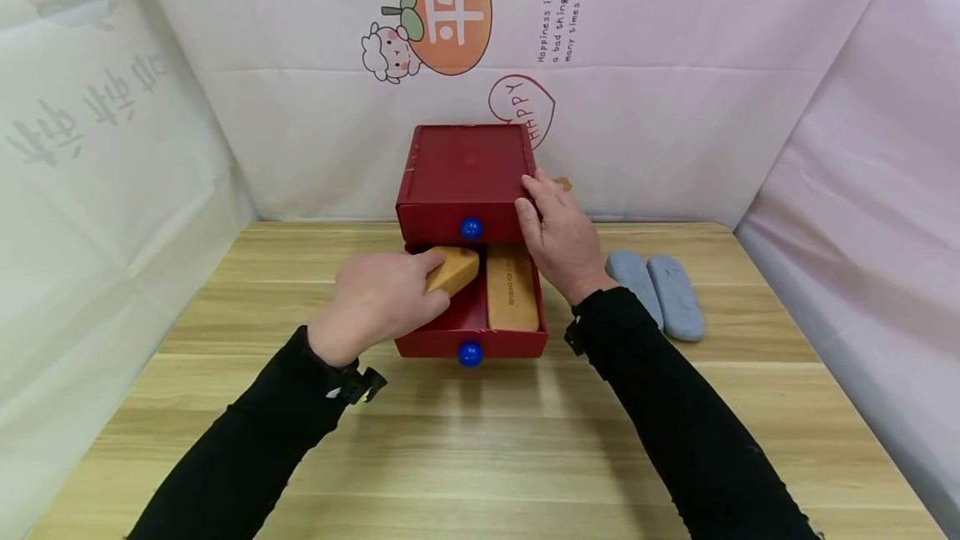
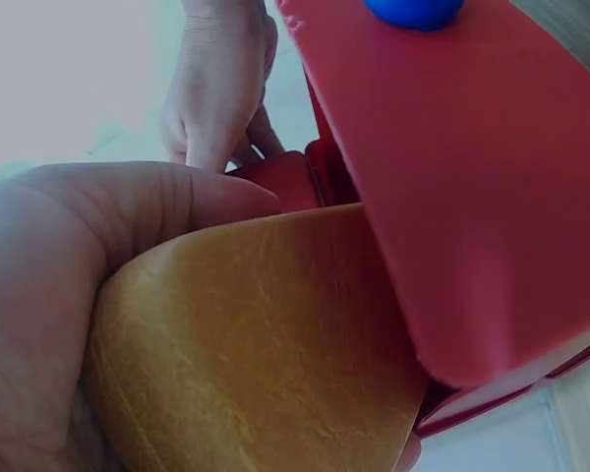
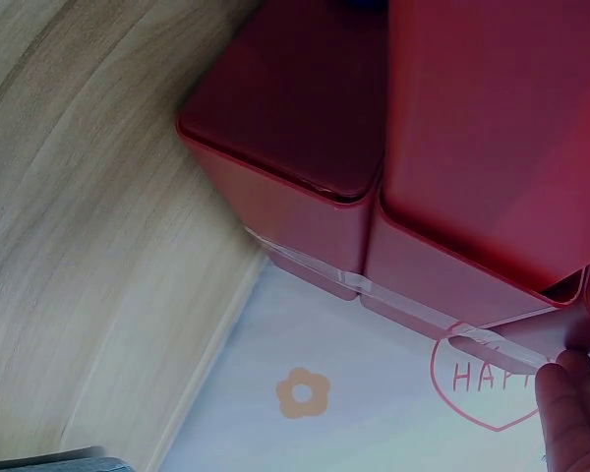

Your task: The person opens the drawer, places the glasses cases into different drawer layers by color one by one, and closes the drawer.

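A red drawer cabinet (image 1: 472, 165) stands near the back of the table, and one drawer (image 1: 420, 346) below its top tier is pulled out. My left hand (image 1: 382, 297) grips a tan glasses case (image 1: 456, 271) between thumb and fingers. That case is tilted over the left side of the drawer, behind its front in the left wrist view. A second tan glasses case (image 1: 512, 294), with printed letters, lies along the drawer's right side. My right hand (image 1: 558, 236) rests on the cabinet's upper right edge, its fingers fairly straight; only some fingertips (image 3: 565, 403) show in the right wrist view.
Two blue-grey glasses cases (image 1: 678, 298) lie side by side on the wooden table (image 1: 450, 457), right of the cabinet and partly behind my right forearm. Blue round knobs (image 1: 470, 354) stick out from the drawer fronts. A printed cloth (image 1: 300, 123) hangs behind and at both sides.
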A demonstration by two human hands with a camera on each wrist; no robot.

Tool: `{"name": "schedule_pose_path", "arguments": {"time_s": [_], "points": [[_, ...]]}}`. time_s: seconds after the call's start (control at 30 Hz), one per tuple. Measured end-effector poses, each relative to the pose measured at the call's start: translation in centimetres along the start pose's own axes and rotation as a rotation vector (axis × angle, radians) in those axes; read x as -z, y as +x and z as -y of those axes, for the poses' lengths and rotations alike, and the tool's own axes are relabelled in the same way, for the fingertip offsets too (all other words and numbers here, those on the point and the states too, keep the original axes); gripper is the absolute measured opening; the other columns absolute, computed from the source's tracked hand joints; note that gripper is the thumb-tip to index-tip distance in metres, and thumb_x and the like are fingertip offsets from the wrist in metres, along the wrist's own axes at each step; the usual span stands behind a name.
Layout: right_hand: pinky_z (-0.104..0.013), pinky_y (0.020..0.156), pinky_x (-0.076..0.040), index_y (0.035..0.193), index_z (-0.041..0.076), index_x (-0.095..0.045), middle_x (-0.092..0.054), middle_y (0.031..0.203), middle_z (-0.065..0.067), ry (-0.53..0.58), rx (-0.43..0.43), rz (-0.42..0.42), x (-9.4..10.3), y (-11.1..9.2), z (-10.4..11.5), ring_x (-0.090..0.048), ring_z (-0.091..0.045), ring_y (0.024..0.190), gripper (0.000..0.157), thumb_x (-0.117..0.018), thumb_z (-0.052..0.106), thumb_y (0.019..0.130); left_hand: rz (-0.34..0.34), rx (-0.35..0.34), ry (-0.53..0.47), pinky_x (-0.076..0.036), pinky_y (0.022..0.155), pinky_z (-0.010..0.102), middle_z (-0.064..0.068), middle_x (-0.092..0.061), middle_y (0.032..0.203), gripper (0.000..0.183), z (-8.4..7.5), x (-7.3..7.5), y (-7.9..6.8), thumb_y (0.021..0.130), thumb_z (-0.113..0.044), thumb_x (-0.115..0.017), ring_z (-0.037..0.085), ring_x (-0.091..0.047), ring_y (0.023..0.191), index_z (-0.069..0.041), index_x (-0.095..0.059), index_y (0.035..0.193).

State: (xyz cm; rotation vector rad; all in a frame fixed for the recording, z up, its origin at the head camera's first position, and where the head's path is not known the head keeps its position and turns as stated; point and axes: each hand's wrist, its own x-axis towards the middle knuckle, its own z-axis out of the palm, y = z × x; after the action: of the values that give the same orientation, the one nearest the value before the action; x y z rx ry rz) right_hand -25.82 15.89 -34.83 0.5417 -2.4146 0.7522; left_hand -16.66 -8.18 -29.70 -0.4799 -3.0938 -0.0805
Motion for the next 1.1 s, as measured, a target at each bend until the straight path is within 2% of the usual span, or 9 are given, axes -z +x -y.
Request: {"name": "schedule_pose_path", "arguments": {"time_s": [0.13,0.33,0.47,0.57,0.7,0.77,1.1], "points": [[-0.043,0.111,-0.036,0.151,0.018,-0.041,-0.036,0.157,-0.004,-0.007,-0.001,-0.003,-0.1,0.0,-0.1,-0.032,-0.015,0.141,0.062,-0.03,0.053,0.102,0.007,0.011,0.004,-0.042,0.046,0.037,-0.001,-0.056,0.068,0.036,-0.3,-0.3,0.5,0.085,-0.042,-0.047,0.02,-0.051,0.062,-0.027,-0.06,0.114],[-0.043,0.11,-0.037,0.151,0.017,-0.041,-0.037,0.157,-0.004,-0.011,0.001,-0.004,-0.1,0.0,-0.2,-0.033,-0.015,0.141,0.061,-0.03,0.052,0.102,0.028,0.017,0.015,-0.042,0.047,0.036,0.0,-0.057,0.068,0.049,-0.8,-0.6,1.2,0.085,-0.043,-0.046,0.02,-0.051,0.06,-0.029,-0.058,0.131],[-0.042,0.111,-0.037,0.151,0.018,-0.041,-0.036,0.157,-0.003,-0.011,-0.004,-0.001,-0.1,0.1,-0.2,-0.032,-0.014,0.141,0.062,-0.03,0.053,0.101,0.04,0.025,0.011,-0.042,0.048,0.036,0.001,-0.057,0.068,0.048,-1.1,-0.7,1.5,0.086,-0.043,-0.047,0.02,-0.052,0.06,-0.028,-0.058,0.13],[-0.042,0.11,-0.037,0.151,0.019,-0.041,-0.036,0.157,-0.003,-0.011,-0.01,0.002,-0.1,0.1,-0.1,-0.032,-0.014,0.141,0.062,-0.03,0.053,0.101,0.049,0.04,0.017,-0.043,0.047,0.037,0.001,-0.058,0.069,0.04,-1.4,-0.8,1.7,0.086,-0.044,-0.048,0.021,-0.053,0.061,-0.025,-0.061,0.119],[-0.042,0.11,-0.038,0.151,0.019,-0.041,-0.036,0.157,-0.003,-0.008,-0.008,0.003,-0.1,0.1,-0.1,-0.033,-0.014,0.141,0.062,-0.031,0.054,0.101,0.044,0.049,0.031,-0.044,0.046,0.037,0.001,-0.058,0.069,0.026,-1.7,-1.1,2.0,0.088,-0.044,-0.049,0.021,-0.053,0.061,-0.021,-0.058,0.095],[-0.042,0.11,-0.038,0.151,0.018,-0.041,-0.037,0.157,-0.003,-0.007,-0.004,0.002,-0.1,0.1,-0.1,-0.033,-0.014,0.141,0.062,-0.031,0.053,0.101,0.044,0.054,0.035,-0.044,0.046,0.037,0.001,-0.057,0.069,0.025,-1.8,-1.3,2.1,0.089,-0.043,-0.049,0.021,-0.053,0.062,-0.02,-0.056,0.091],[-0.041,0.11,-0.038,0.151,0.018,-0.042,-0.037,0.157,-0.003,-0.007,-0.004,-0.008,-0.1,0.1,-0.1,-0.033,-0.014,0.141,0.062,-0.031,0.053,0.101,0.065,0.11,0.069,-0.044,0.049,0.038,0.004,-0.057,0.074,0.035,-2.4,-2.1,3.1,0.089,-0.044,-0.047,0.024,-0.052,0.065,-0.017,-0.063,0.104]]}}
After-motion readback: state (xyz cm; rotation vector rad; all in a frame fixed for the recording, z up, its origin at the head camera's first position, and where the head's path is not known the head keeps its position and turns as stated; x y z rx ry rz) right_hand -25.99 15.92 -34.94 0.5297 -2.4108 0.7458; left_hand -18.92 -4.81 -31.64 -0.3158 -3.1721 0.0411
